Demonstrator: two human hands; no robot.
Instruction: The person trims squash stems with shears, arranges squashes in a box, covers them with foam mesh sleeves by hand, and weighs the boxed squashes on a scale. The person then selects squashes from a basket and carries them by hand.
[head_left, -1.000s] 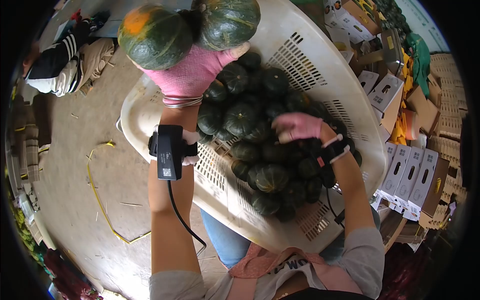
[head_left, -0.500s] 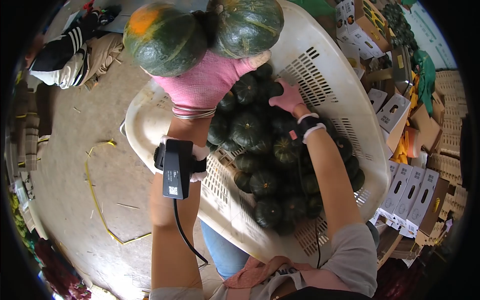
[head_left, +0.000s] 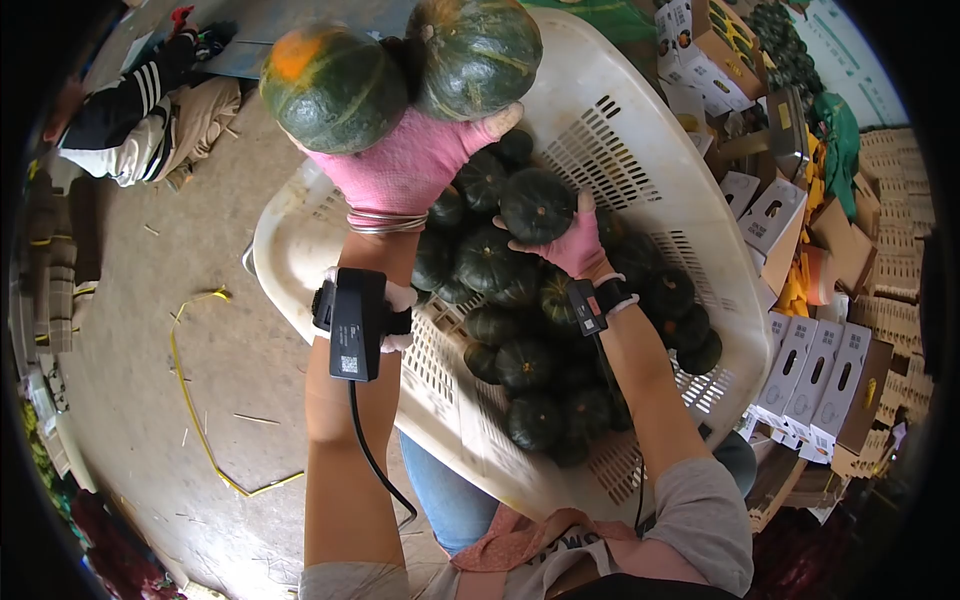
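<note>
My left hand (head_left: 390,172), in a pink glove, holds two dark green pumpkins at the top of the view. One pumpkin (head_left: 335,92) has an orange patch; the other pumpkin (head_left: 475,58) has pale stripes. My right hand (head_left: 572,245), also pink-gloved, is closed around a smaller dark green pumpkin (head_left: 538,206), its thumb on the right side and fingers underneath. Below it, a large white plastic basket (head_left: 610,90) with slotted walls contains several more dark green pumpkins (head_left: 525,365). Both wrists carry a black device with a cable.
Cardboard boxes (head_left: 815,375) stand right of the basket, with more boxes (head_left: 715,60) behind. A yellow strap (head_left: 195,410) lies on the concrete floor (head_left: 130,300) to the left. Another person (head_left: 150,110) is at the upper left.
My right hand has gripped a pumpkin and lifted it out of the pile toward me. The left hand's two pumpkins have shifted slightly.
</note>
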